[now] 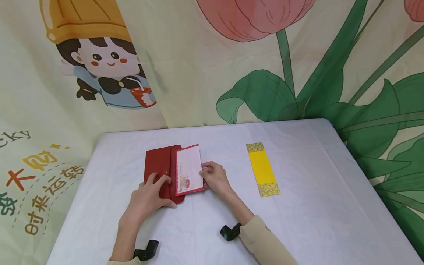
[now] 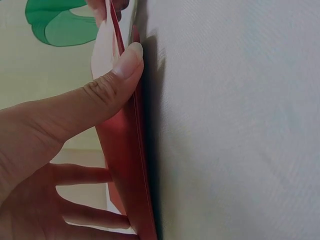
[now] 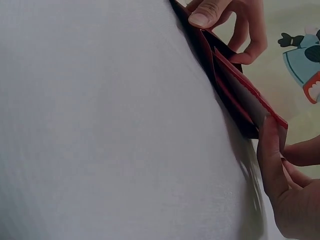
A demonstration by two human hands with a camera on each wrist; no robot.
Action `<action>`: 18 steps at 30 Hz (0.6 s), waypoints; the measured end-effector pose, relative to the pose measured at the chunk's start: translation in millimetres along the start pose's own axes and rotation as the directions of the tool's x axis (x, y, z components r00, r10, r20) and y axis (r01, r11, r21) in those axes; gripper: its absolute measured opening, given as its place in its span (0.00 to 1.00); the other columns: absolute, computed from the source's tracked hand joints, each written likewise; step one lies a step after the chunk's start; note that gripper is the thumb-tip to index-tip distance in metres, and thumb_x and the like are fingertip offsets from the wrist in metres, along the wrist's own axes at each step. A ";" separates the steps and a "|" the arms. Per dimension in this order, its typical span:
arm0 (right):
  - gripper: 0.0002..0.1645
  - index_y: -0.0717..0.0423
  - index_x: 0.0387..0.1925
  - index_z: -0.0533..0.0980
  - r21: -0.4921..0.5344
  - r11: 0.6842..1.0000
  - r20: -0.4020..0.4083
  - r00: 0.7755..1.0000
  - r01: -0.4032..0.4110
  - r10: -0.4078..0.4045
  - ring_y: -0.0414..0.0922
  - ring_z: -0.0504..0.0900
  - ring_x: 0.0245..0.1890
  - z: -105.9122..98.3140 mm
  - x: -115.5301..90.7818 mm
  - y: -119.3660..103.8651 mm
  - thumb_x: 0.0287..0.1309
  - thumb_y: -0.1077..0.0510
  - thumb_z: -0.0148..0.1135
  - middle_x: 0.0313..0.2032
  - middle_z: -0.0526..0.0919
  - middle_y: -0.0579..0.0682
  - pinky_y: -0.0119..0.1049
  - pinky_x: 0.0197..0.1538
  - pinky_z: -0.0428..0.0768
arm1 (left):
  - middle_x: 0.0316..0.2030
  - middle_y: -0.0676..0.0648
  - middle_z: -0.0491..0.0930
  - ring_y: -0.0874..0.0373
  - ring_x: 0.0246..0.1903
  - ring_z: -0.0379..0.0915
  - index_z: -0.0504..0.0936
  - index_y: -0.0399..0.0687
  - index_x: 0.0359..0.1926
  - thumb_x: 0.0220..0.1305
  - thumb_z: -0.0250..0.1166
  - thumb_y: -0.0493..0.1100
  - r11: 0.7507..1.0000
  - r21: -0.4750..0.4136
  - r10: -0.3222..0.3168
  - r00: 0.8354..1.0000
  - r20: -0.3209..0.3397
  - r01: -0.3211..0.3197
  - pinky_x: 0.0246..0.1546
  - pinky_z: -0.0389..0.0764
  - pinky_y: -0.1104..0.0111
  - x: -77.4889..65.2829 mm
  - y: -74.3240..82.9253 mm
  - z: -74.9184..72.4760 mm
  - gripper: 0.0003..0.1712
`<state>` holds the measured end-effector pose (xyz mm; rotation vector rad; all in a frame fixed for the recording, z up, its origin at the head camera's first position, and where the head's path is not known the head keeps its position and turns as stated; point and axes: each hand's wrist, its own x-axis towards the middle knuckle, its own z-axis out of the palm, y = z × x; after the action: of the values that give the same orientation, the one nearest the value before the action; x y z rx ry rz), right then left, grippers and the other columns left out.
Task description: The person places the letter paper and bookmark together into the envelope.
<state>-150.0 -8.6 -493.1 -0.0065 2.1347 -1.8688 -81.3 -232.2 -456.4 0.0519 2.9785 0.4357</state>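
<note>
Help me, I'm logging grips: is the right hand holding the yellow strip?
No, the right hand pinches the red-edged card; the yellow strip lies apart.

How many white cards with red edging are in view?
1: the white card, overlapping the right part of the red envelope in the head view, its right edge pinched by the right hand. Any inside the envelope would be hidden.

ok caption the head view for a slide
Left hand holds a red envelope, right hand a red-bordered card, yellow strip nearby.
</note>
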 end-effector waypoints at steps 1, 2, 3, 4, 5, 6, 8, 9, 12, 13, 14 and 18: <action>0.17 0.62 0.52 0.75 0.007 1.000 0.002 1.000 0.002 -0.002 0.41 0.83 0.23 2.1 0.7 -0.4 0.61 0.62 0.60 0.35 0.86 0.54 0.36 0.26 0.84 | 0.63 0.33 0.63 0.28 0.52 0.67 0.72 0.57 0.58 0.35 0.81 0.61 1.000 -0.001 -0.003 1.000 0.004 0.003 0.42 0.78 0.38 0.0 0.0 -0.4 0.47; 0.17 0.62 0.52 0.75 0.006 1.000 0.002 1.000 0.005 -0.005 0.41 0.83 0.23 4.0 1.1 -0.9 0.61 0.62 0.60 0.35 0.86 0.54 0.36 0.26 0.84 | 0.63 0.33 0.63 0.28 0.52 0.67 0.72 0.57 0.58 0.35 0.81 0.62 1.000 -0.003 -0.004 1.000 0.008 0.004 0.42 0.77 0.38 0.2 -0.2 -0.6 0.47; 0.17 0.62 0.52 0.75 0.007 1.000 0.001 1.000 0.002 -0.002 0.41 0.82 0.23 5.7 1.5 -1.1 0.61 0.62 0.60 0.35 0.86 0.54 0.36 0.25 0.84 | 0.63 0.33 0.63 0.28 0.52 0.67 0.72 0.57 0.58 0.35 0.81 0.62 1.000 -0.003 -0.006 1.000 0.012 0.006 0.42 0.78 0.38 0.5 -0.6 -0.4 0.47; 0.17 0.62 0.51 0.75 0.005 1.000 -0.001 1.000 0.000 0.000 0.41 0.82 0.23 7.0 1.9 -1.3 0.61 0.62 0.60 0.35 0.86 0.55 0.37 0.25 0.84 | 0.63 0.33 0.63 0.28 0.52 0.67 0.72 0.57 0.58 0.35 0.80 0.62 1.000 -0.003 -0.005 1.000 0.014 0.006 0.42 0.78 0.38 0.8 -0.7 -0.4 0.47; 0.16 0.62 0.51 0.76 -0.001 1.000 -0.003 1.000 0.000 0.000 0.41 0.82 0.23 8.1 2.1 -1.6 0.61 0.62 0.60 0.35 0.86 0.55 0.37 0.25 0.84 | 0.63 0.33 0.63 0.29 0.52 0.68 0.72 0.57 0.58 0.35 0.80 0.62 1.000 -0.003 -0.007 1.000 0.018 0.007 0.42 0.78 0.38 1.0 -0.8 -0.3 0.47; 0.16 0.62 0.51 0.76 -0.003 1.000 -0.006 1.000 -0.002 0.002 0.41 0.82 0.23 9.1 2.7 -1.5 0.61 0.62 0.60 0.35 0.86 0.55 0.37 0.25 0.83 | 0.64 0.33 0.62 0.29 0.52 0.68 0.72 0.57 0.58 0.35 0.80 0.62 1.000 -0.003 -0.007 1.000 0.020 0.007 0.42 0.78 0.38 1.0 -0.8 -0.3 0.47; 0.16 0.62 0.51 0.76 -0.007 1.000 -0.005 1.000 -0.002 0.002 0.42 0.82 0.23 11.0 3.9 -0.7 0.61 0.61 0.61 0.34 0.86 0.55 0.36 0.25 0.83 | 0.64 0.33 0.62 0.29 0.52 0.68 0.72 0.57 0.58 0.35 0.80 0.62 1.000 -0.003 -0.007 1.000 0.020 0.007 0.42 0.78 0.38 0.9 -0.8 -0.1 0.47; 0.16 0.62 0.51 0.76 -0.005 1.000 -0.001 1.000 -0.004 0.004 0.42 0.82 0.23 12.0 4.1 -0.6 0.61 0.61 0.61 0.34 0.86 0.55 0.37 0.25 0.83 | 0.64 0.33 0.62 0.29 0.52 0.68 0.72 0.57 0.58 0.35 0.80 0.62 1.000 -0.003 -0.008 1.000 0.018 0.008 0.42 0.78 0.38 0.8 -0.7 0.1 0.47; 0.17 0.62 0.51 0.75 -0.002 1.000 0.010 1.000 0.003 -0.003 0.42 0.82 0.23 15.3 5.9 0.3 0.61 0.61 0.61 0.34 0.87 0.54 0.36 0.25 0.83 | 0.64 0.33 0.63 0.29 0.52 0.68 0.73 0.56 0.58 0.34 0.80 0.62 1.000 -0.003 -0.009 1.000 0.012 0.009 0.42 0.78 0.38 0.2 -1.4 0.7 0.48; 0.17 0.62 0.51 0.75 -0.005 1.000 0.012 1.000 0.007 -0.007 0.41 0.82 0.23 16.3 6.3 0.2 0.61 0.61 0.61 0.35 0.87 0.54 0.36 0.25 0.83 | 0.64 0.33 0.63 0.29 0.52 0.67 0.73 0.56 0.59 0.34 0.80 0.63 1.000 -0.003 -0.009 1.000 0.010 0.009 0.42 0.78 0.38 0.0 -1.7 1.0 0.48; 0.17 0.61 0.52 0.75 -0.008 1.000 0.014 1.000 0.012 -0.011 0.41 0.83 0.24 17.3 6.5 -0.3 0.62 0.61 0.61 0.35 0.87 0.54 0.36 0.25 0.83 | 0.64 0.33 0.63 0.29 0.53 0.67 0.73 0.56 0.59 0.34 0.80 0.63 1.000 -0.002 -0.009 1.000 0.008 0.009 0.42 0.78 0.38 0.0 -2.1 1.2 0.48; 0.18 0.60 0.53 0.75 -0.034 0.999 0.013 0.999 0.034 -0.033 0.39 0.83 0.25 22.2 8.6 -1.7 0.62 0.61 0.61 0.35 0.87 0.53 0.35 0.24 0.83 | 0.64 0.33 0.62 0.28 0.52 0.67 0.72 0.56 0.59 0.34 0.80 0.64 1.000 0.007 -0.010 1.000 0.006 0.010 0.42 0.77 0.37 0.8 -4.0 0.8 0.49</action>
<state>-153.5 -32.1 -495.7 -0.0614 2.1713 -1.8451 -82.0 -235.7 -458.4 0.0383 2.9725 0.4233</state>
